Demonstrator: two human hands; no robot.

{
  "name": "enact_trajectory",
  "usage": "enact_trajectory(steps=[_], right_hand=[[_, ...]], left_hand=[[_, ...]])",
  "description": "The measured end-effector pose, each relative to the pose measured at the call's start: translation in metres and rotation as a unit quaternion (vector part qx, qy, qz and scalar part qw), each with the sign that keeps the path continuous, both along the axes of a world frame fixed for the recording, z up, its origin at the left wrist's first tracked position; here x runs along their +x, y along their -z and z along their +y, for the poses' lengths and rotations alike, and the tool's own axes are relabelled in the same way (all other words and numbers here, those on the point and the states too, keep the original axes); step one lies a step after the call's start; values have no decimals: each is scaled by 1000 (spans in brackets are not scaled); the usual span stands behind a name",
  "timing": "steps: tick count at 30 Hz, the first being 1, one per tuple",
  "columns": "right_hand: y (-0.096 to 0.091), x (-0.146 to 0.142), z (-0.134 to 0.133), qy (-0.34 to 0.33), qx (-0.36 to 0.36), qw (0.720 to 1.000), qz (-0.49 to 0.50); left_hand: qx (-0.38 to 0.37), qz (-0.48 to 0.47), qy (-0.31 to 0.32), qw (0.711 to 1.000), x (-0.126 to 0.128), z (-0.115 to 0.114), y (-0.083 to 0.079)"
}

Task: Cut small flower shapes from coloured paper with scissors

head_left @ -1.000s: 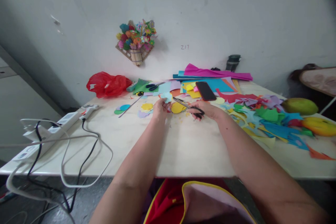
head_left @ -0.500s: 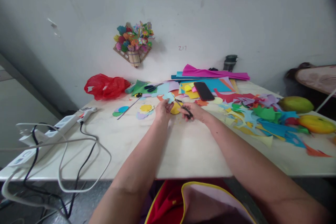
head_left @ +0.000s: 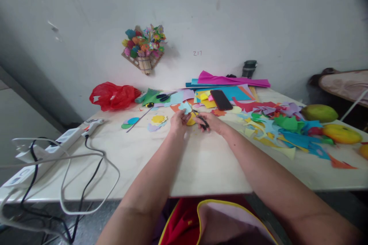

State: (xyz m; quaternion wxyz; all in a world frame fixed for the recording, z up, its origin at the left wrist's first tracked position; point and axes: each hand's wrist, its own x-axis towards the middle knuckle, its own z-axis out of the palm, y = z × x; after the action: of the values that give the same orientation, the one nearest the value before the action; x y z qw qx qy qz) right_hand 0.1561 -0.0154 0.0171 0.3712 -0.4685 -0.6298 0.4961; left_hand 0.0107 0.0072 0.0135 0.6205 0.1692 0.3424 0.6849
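Note:
My left hand (head_left: 177, 121) is closed on a small light-blue paper piece (head_left: 184, 107), pinched between thumb and fingers above the table (head_left: 201, 160). My right hand (head_left: 211, 121) grips black-handled scissors (head_left: 198, 116), whose blades point up and left into the blue piece. A yellow paper circle (head_left: 190, 120) lies on the table between the two hands. A yellow flower cut-out on a lilac shape (head_left: 157, 120) sits just left of my left hand.
Coloured paper scraps (head_left: 284, 128) cover the right side; paper sheets with a black phone (head_left: 221, 100) lie at the back. A second pair of scissors (head_left: 164, 96), a red plastic bag (head_left: 114, 95), fruit (head_left: 319, 113) at right, a power strip (head_left: 54, 143) with cables at left.
My right hand with the scissors has moved left, closer to my left hand, and the blades now meet the blue piece. The view has shifted slightly.

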Motion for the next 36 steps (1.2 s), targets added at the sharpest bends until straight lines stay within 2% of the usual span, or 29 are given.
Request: enact_trajectory(steps=[17,28,36], right_hand=[[-3,0,-3,1,6,1000,-6],[-14,-5,-12,16,-6,1000,21],[1,-3,0,14,0,999,40]], left_hand=[[-1,-11,7,1000,2,-2,-2],[-3,-9,0,1000,1,-2,-2],[-6,-10,-4,1000,0,-2,-3]])
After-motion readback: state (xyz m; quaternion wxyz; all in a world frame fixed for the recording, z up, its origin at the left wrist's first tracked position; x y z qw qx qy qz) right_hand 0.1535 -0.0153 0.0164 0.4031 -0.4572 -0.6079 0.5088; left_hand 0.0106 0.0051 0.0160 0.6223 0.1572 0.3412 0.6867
